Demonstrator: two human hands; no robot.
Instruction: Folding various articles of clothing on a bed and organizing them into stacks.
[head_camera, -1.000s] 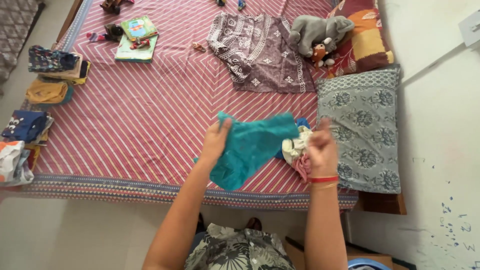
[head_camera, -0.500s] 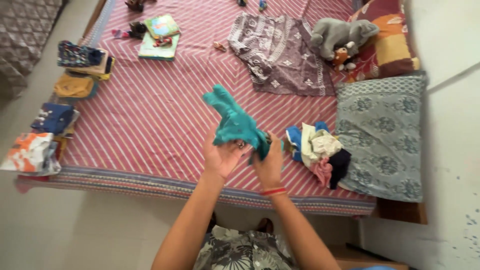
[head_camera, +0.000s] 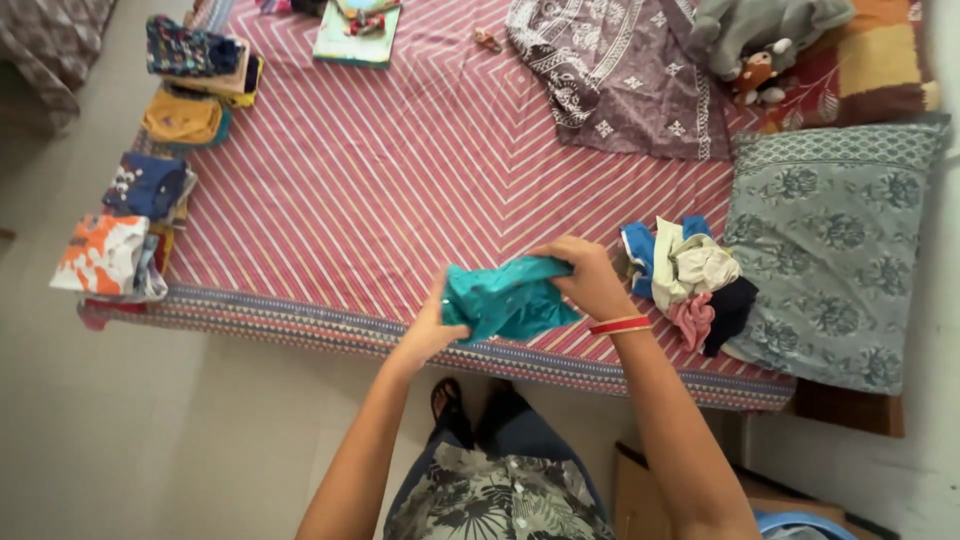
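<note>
Seen from above, two bare hands hold a teal cloth (head_camera: 508, 298) over the near edge of a bed with a red striped sheet (head_camera: 400, 190). The left hand (head_camera: 432, 325) pinches the cloth's left end; the right hand (head_camera: 588, 280) — a red bangle at its wrist — closes its grip on the right end. Just right lies a heap of loose clothes (head_camera: 690, 275), beside a grey floral pillow (head_camera: 835, 250). Folded stacks (head_camera: 125, 235) line the bed's left edge.

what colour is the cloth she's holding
Teal, plain: the cloth, seen in the head view, held by both hands.
</note>
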